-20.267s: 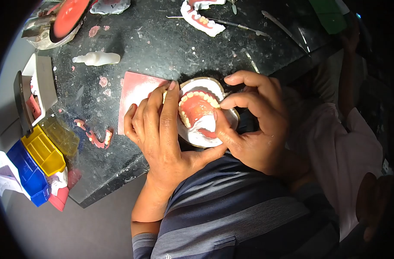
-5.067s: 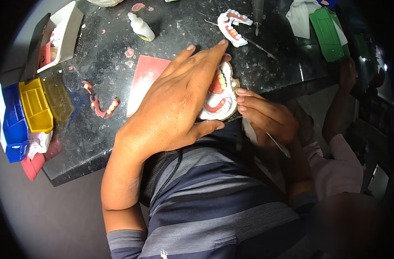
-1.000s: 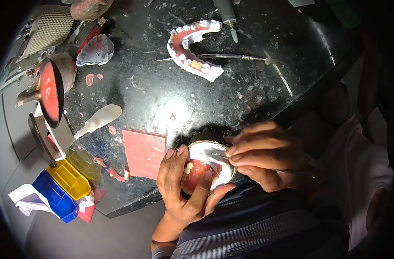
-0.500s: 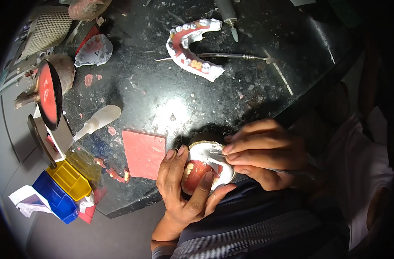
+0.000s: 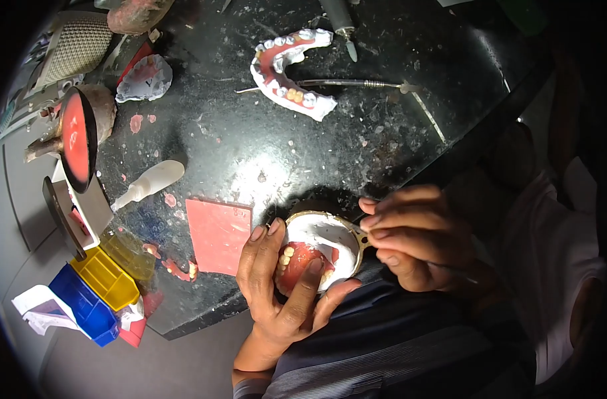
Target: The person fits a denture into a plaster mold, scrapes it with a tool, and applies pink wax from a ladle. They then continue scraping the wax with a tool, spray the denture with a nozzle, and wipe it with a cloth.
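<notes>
My left hand (image 5: 291, 296) grips a round brass-coloured dental flask half (image 5: 361, 234) near the table's front edge. White plaster (image 5: 320, 227) fills much of it, around a pink wax denture base (image 5: 302, 259) with a few cream teeth. The thumb lies over the pink base, and the fingers hold the left rim. Just right of the flask, my right hand (image 5: 416, 239) is closed, fingertips pinched close to the rim. A thin metal tool (image 5: 464, 273) pokes out behind its palm; the tool's working end is hidden by the fingers.
A pink wax sheet (image 5: 219, 236) lies left of the flask. Farther back are a toothed plaster model (image 5: 270, 66), a slim metal instrument (image 5: 347, 83) and a handpiece (image 5: 338, 16). At left stand a plastic bottle (image 5: 154, 181), a pan of pink wax (image 5: 76, 138) and yellow and blue trays (image 5: 84, 302).
My right hand has drawn back from the plaster to the right, uncovering the flask's right rim. My left hand keeps its grip. The whole view has shifted slightly.
</notes>
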`<action>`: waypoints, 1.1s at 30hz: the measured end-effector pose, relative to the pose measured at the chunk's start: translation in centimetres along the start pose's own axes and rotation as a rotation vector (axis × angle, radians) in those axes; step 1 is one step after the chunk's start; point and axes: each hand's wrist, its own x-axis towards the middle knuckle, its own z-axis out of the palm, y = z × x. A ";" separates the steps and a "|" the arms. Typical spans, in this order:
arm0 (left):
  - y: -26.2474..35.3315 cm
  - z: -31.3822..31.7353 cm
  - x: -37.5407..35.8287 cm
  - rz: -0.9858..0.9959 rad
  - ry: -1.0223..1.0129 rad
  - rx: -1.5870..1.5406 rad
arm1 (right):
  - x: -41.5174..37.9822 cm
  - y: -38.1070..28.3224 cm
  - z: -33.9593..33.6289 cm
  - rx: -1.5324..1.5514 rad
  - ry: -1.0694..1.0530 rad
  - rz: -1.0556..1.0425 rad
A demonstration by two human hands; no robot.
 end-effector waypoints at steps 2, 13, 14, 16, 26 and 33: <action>-0.1 0.0 0.0 0.005 -0.003 -0.007 | -0.5 0.1 0.4 0.033 -0.030 -0.037; 0.0 0.0 -0.1 -0.013 -0.012 0.008 | -1.2 -0.1 0.8 0.037 -0.044 0.026; 0.0 0.0 -0.1 -0.016 -0.015 0.009 | -1.0 -0.2 0.8 -0.012 -0.047 0.031; 0.0 -0.1 -0.2 -0.022 -0.029 0.024 | -0.9 -0.2 0.7 -0.061 -0.048 0.035; -0.1 -0.2 -0.1 -0.006 -0.040 0.028 | -0.3 0.2 0.4 0.076 -0.095 0.015; 0.1 -0.4 -0.2 -0.022 -0.080 0.047 | -0.1 -0.4 0.4 -0.065 -0.123 0.054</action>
